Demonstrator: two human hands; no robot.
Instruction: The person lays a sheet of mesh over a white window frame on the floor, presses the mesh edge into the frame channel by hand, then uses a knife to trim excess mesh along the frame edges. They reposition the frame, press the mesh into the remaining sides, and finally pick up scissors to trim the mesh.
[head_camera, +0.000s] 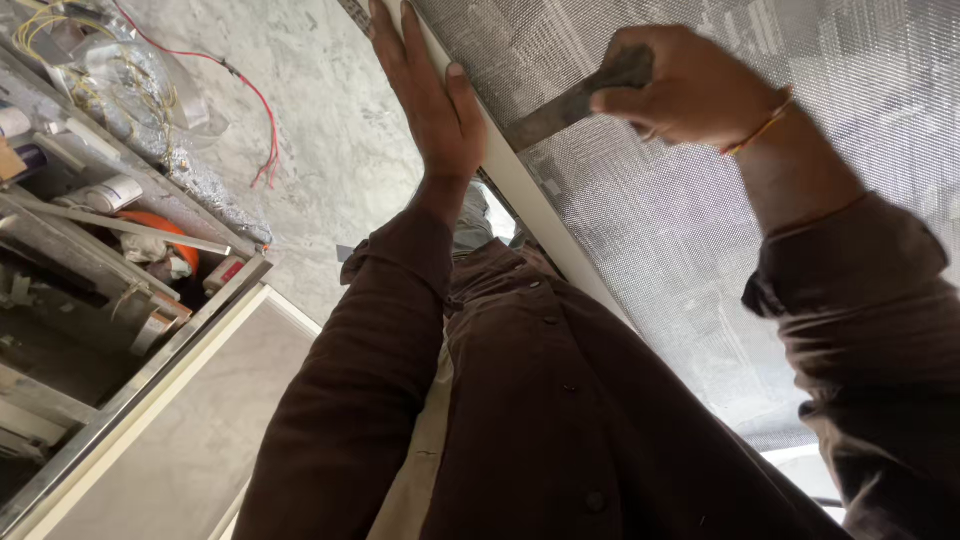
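Against the white frame (520, 180): left hand (425, 95) flat, holding nothing; just right, right hand (690, 85) clenched around tool (570, 100) angled down-left across mesh (700, 230).

Dark flat tool (570, 100) against grey mesh (700, 220)

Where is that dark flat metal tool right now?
In the head view, the dark flat metal tool is at upper centre, gripped by the right hand against the grey mesh screen, right of the left hand on the white frame strip.
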